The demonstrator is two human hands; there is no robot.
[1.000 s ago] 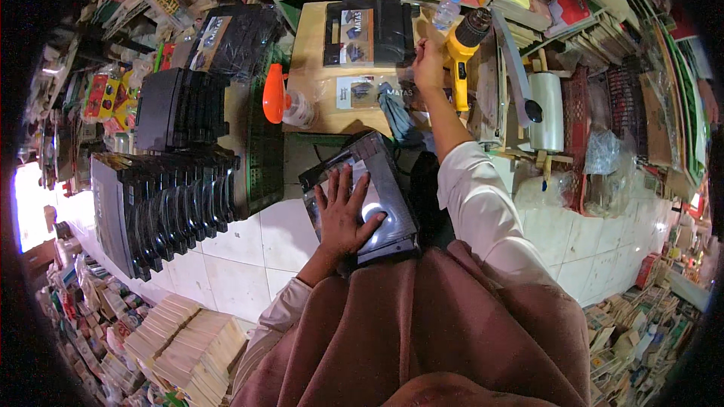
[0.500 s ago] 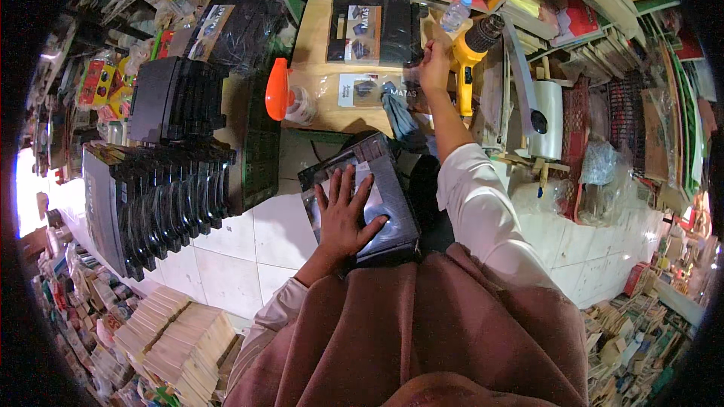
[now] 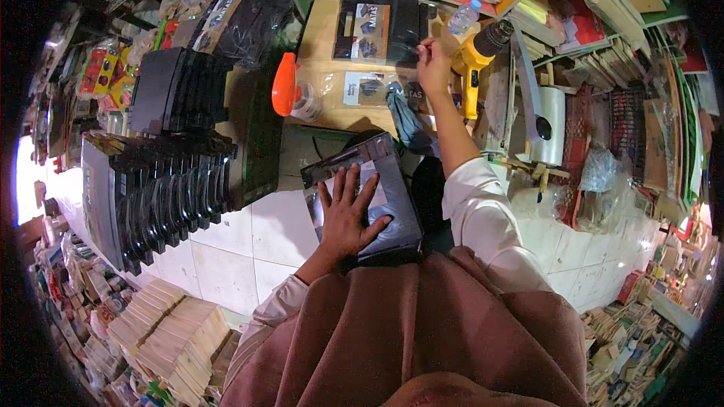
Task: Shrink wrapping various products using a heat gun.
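Box (image 3: 403, 215) directly beneath the left hand (image 3: 348, 215), slanted in front of the body, near edge by the brown garment (image 3: 407, 316), support hidden from view. Might slip or tip toward the floor (image 3: 226, 249) under an off-centre push, with only a flat palm on top and no fingertip hooked round an edge. Glossy on its face, so probably slick; might also dent under hard pressure. On that upper face, left of its middle: left hand with fingers spread apart, clamped on nothing.

Beyond the box, out over the table (image 3: 320, 53): right hand (image 3: 434, 66), well apart from the box, fingers curled inward; cannot tell about any small item pinched there. Just left of it, a flat black case (image 3: 403, 30); just right, a yellow drill (image 3: 469, 68), perhaps easily knocked by a careless sideways sweep. Nearer the body, at the table's near edge, a grey-blue cloth (image 3: 411, 124), liable to catch on the right arm. Farther left, a row of black cases (image 3: 166, 196).
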